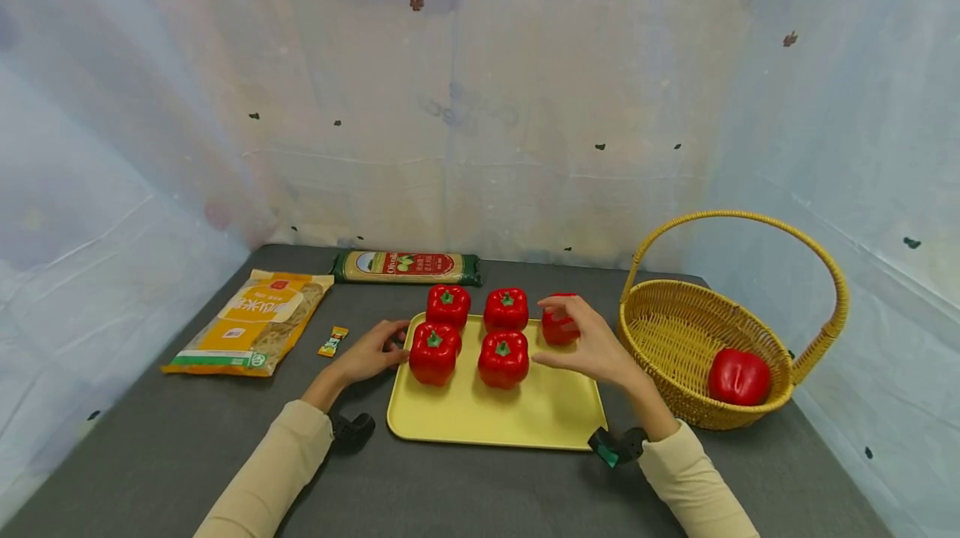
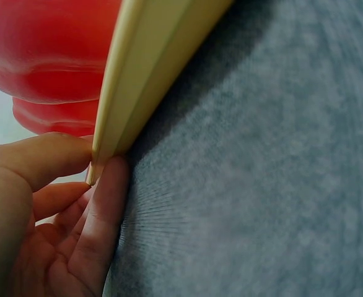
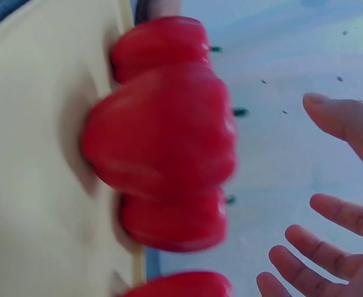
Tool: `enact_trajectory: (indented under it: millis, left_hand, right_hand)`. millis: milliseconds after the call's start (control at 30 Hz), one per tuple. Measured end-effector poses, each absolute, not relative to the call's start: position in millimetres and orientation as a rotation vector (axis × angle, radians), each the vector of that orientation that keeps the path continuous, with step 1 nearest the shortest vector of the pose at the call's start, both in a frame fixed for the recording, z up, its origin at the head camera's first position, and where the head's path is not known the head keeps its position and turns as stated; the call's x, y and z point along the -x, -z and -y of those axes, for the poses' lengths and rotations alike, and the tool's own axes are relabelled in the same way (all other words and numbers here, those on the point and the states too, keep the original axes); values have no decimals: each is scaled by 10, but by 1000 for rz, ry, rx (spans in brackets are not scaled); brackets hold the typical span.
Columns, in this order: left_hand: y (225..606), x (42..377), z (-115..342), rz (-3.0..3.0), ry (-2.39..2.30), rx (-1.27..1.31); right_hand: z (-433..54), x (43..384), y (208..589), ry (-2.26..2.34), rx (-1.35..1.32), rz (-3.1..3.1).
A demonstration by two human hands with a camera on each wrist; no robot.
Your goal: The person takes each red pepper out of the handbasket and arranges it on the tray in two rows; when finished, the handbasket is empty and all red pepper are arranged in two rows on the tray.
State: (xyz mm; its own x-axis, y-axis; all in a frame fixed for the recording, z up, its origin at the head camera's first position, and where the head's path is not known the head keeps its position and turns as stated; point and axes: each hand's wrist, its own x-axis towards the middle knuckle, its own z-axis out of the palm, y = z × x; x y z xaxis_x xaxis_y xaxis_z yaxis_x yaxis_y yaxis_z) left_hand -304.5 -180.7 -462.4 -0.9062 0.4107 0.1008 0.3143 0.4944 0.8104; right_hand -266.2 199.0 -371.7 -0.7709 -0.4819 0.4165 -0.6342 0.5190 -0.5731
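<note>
My left hand (image 1: 373,352) pinches the left rim of a yellow tray (image 1: 487,423); in the left wrist view its fingers (image 2: 42,158) are on both sides of that edge. Several red bell peppers with green stems stand upright on the tray, one front-left pepper (image 1: 434,355) close to the left hand. Over the tray's right part is my right hand (image 1: 596,346), thumb and fingers spread apart around air. It partly hides the back-right pepper (image 1: 553,328). The right wrist view shows those spread fingers (image 3: 330,213) apart from the peppers (image 3: 163,133).
Right of the tray stands a yellow wicker basket (image 1: 663,309) with a tall arched handle, one red pepper (image 1: 738,377) lying inside. An orange-and-white food bag (image 1: 258,317) and a small yellow packet (image 1: 333,341) lie left. A long green-ended package (image 1: 407,267) lies along the back.
</note>
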Motion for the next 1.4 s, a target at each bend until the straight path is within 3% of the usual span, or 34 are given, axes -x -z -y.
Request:
enact_trajectory:
  millis: [300,533,900,1400]
  left_hand:
    - [4505,2965,1771,-2631,-1361,-657]
    - [4617,3049,1804,-2627,-1364,-639]
    - [4622,3042,1807,-2624,-1366,-619]
    - [4601,3024,1789,-2618,-1362,-631]
  right_hand:
    - [-2476,2597,3487,-954,-826,2504]
    - [-2855,2437,3224,-895,-693,2549]
    - [-3527,2561,3144,-832,-685,2865]
    - [-4107,2751,3314,-1074,-457,3008]
